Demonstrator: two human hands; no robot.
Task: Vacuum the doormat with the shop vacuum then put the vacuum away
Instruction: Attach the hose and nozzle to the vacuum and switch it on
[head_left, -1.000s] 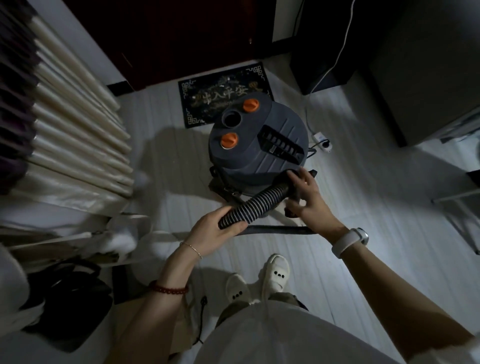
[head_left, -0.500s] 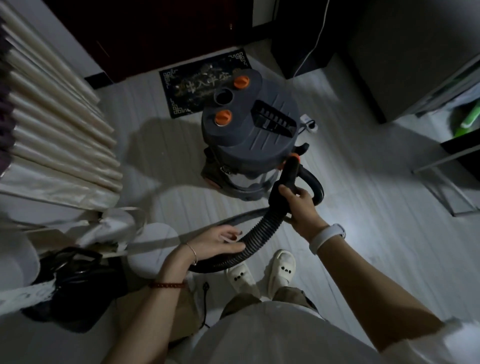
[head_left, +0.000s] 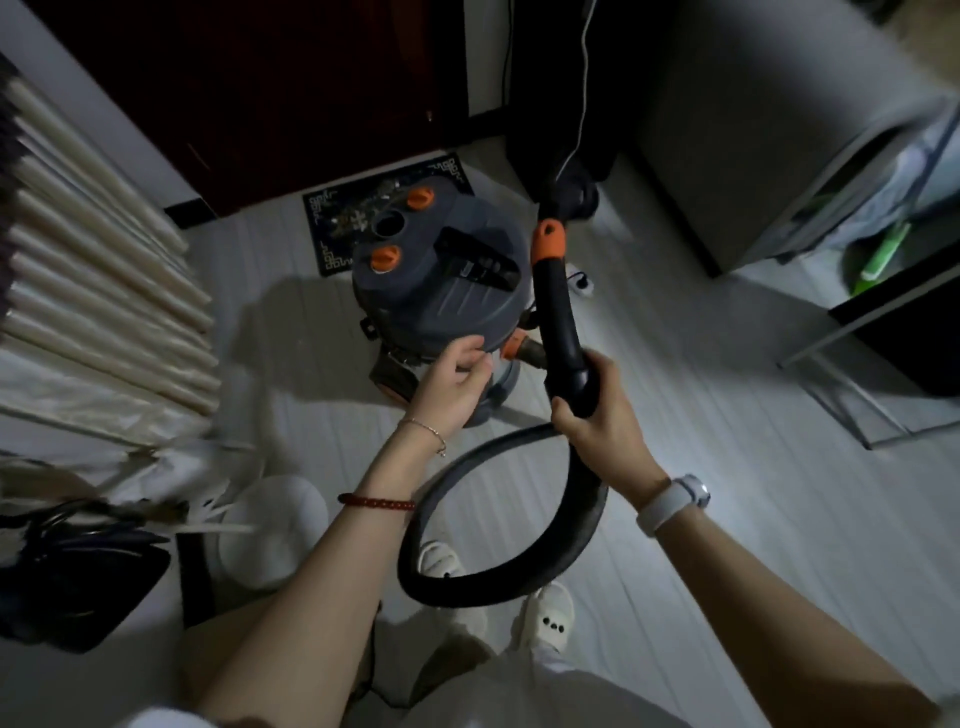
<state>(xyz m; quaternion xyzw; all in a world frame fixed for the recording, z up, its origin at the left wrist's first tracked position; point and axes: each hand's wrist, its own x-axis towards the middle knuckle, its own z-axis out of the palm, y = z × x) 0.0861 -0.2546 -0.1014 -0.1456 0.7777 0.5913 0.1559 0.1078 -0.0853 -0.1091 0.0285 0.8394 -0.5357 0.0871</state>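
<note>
vacuum (head_left: 447, 291): 1 | doormat (head_left: 332, 218): 1 | orange caps (head_left: 420, 198): 2 | hose (head_left: 571, 535): 1 | hands (head_left: 454, 382): 2

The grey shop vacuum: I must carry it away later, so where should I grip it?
Grip the recessed black slotted handle on the domed grey lid from above, fingers hooked into the slot; it sits near the centre, so the drum should hang level.

Dim room: pale plank floor (head_left: 727, 467) with a light patch at right, dark wooden door (head_left: 311, 88) at rear, pleated cream curtain (head_left: 93, 270) at left, grey cabinet (head_left: 753, 130) at right, white cable (head_left: 584, 67) hanging beside it.
</note>
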